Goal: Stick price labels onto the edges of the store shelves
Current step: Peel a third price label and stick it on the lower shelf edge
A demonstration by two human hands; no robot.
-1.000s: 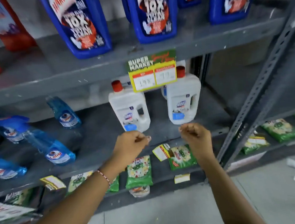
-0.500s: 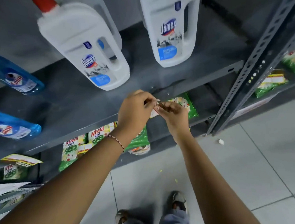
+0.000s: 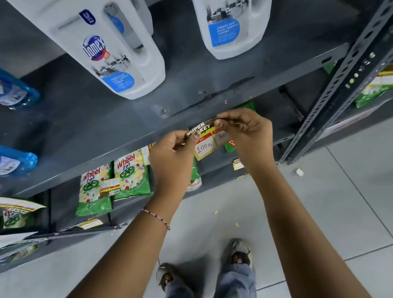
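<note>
A yellow price label with a dark "SUPER MARKET" header and handwritten "100" and "80" is held between both hands, just in front of the grey shelf edge. My left hand pinches its left top corner. My right hand grips its upper right side, and a thin strip curls up from the label's top under those fingers. The label hangs below the two white Domex bottles standing on that shelf.
Blue spray bottles lie at the shelf's left. Green Wheel packets and other labels sit on the lower shelf. A perforated steel upright stands at the right. Tiled floor, paper scraps and my shoes lie below.
The view dropped from the labelled upper shelf to this one. My hands came together and spread the label out flat, so its printed face now shows.
</note>
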